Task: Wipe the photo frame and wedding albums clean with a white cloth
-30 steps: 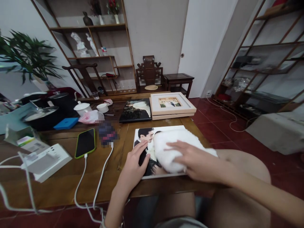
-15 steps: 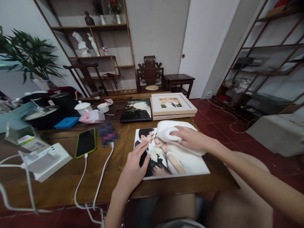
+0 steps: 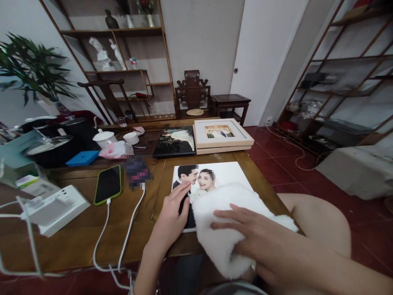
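A large wedding photo print point(image 3: 227, 169) lies flat near the table's front edge, its lower right part hidden under a fluffy white towel point(image 3: 211, 205). My left hand point(image 3: 172, 209) rests on the print's left side, fingers stretched out and holding nothing. My right hand point(image 3: 254, 237) has hold of the towel, with its fingers spread across the top and its underside hidden. Part of the towel hangs over the front edge of the table.
Beyond the print lie a dark photo panel point(image 3: 174, 141) and stacked light frames point(image 3: 224, 139). To the left are a green-cased phone point(image 3: 108, 185), white cables point(image 3: 132, 227), a white box point(image 3: 63, 211), a blue box point(image 3: 82, 158) and a black pot point(image 3: 50, 149).
My right hand has drawn the towel from the print's upper right toward me, and the towel has spread out over the front edge. My left hand stays on the print.
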The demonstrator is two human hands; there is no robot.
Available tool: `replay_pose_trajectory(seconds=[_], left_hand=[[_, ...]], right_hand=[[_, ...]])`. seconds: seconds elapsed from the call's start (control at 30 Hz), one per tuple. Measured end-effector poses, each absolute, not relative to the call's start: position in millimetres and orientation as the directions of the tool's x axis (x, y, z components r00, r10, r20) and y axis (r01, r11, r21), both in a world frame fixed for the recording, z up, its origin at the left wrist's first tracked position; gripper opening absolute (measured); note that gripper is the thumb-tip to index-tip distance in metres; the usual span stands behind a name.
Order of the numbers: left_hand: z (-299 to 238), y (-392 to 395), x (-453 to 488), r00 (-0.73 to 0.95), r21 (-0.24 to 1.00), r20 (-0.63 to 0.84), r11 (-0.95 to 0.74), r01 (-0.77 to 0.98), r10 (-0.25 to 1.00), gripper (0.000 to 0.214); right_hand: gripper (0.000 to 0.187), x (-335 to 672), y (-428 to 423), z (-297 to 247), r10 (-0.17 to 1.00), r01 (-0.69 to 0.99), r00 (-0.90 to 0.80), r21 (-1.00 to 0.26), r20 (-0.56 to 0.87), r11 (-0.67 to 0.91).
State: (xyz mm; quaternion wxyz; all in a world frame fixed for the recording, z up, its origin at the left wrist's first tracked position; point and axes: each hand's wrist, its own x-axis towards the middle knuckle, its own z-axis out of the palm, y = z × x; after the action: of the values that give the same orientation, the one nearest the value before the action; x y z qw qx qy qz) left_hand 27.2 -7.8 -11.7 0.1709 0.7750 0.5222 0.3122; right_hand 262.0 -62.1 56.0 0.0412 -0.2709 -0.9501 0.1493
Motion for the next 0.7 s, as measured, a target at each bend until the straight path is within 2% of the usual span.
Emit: replay_pose_trajectory(seconds=[0.1, 0.23, 0.4, 0.47, 0.53, 0.7], left_hand=[[-11.8, -7.3, 27.7, 0.258, 0.593, 0.303, -0.394, 0.703, 0.917, 0.037], [-11.3, -7.4, 27.6, 0.257, 0.6, 0.292, -0.385, 0.701, 0.921, 0.036], [-5.7, -11.7, 28.5, 0.24, 0.628, 0.273, -0.362, 0.689, 0.932, 0.038], [-3.3, -13.8, 29.2, 0.238, 0.651, 0.27, -0.359, 0.669, 0.933, 0.039], [-2.1, -15.4, 29.4, 0.233, 0.676, 0.272, -0.357, 0.645, 0.934, 0.041], [-3.5, -15.9, 27.4, 0.195, 0.717, 0.315, -0.367, 0.592, 0.929, 0.045]], right_hand=[[0.045, 275.9, -45.8, 57.1, 0.648, 0.625, -0.761, -0.306, -0.031, 0.718], [0.048, 289.4, -1.4, 49.6, 0.82, 0.804, -0.572, -0.197, -0.001, 0.561], [0.047, 283.5, 45.7, 42.9, 0.905, 0.901, -0.416, -0.092, 0.09, 0.424], [0.044, 270.6, 49.7, 41.7, 0.891, 0.893, -0.437, -0.064, 0.124, 0.446], [0.041, 253.2, 42.3, 40.2, 0.838, 0.843, -0.524, -0.051, 0.152, 0.536], [0.028, 214.4, -6.6, 35.7, 0.567, 0.567, -0.81, -0.046, 0.151, 0.822]])
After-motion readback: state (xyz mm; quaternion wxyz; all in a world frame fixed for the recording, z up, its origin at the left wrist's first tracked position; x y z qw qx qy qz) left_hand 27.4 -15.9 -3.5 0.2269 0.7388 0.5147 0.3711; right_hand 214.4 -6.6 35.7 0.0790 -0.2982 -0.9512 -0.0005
